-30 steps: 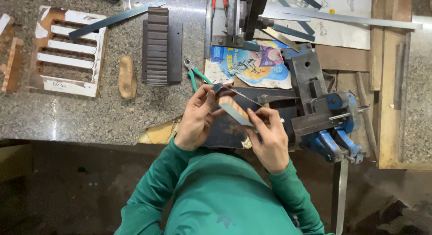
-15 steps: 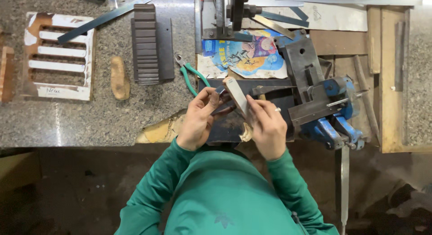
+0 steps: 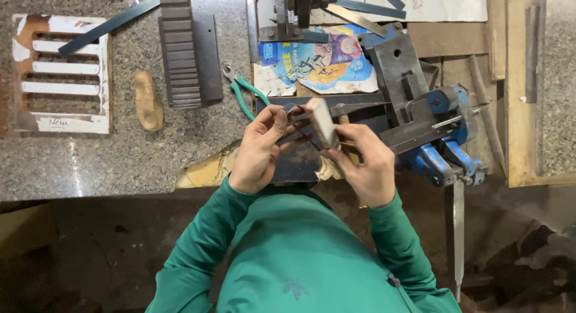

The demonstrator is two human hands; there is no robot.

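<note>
My left hand [image 3: 259, 146] pinches a thin dark metal strip [image 3: 295, 120] that curves across to a pale rectangular wooden block [image 3: 321, 122]. My right hand [image 3: 367, 163] grips that block from the right and holds it tilted on edge above a dark metal plate [image 3: 295, 163] at the bench's front edge. Both hands sit close together, just left of the blue bench vise [image 3: 438, 133]. Green sleeves cover both arms. How the strip meets the block is hidden by my fingers.
Green-handled pliers [image 3: 241, 92] lie beside my left hand. A ridged dark metal block [image 3: 181, 52], an oval wooden piece [image 3: 147, 100] and a white slotted grille [image 3: 60, 73] lie to the left on the granite bench [image 3: 120, 163]. Colourful paper [image 3: 318, 58] and metal strips lie behind.
The block has turned more upright in my right hand. My left hand has shifted its pinch along the metal strip. The camera has drifted slightly.
</note>
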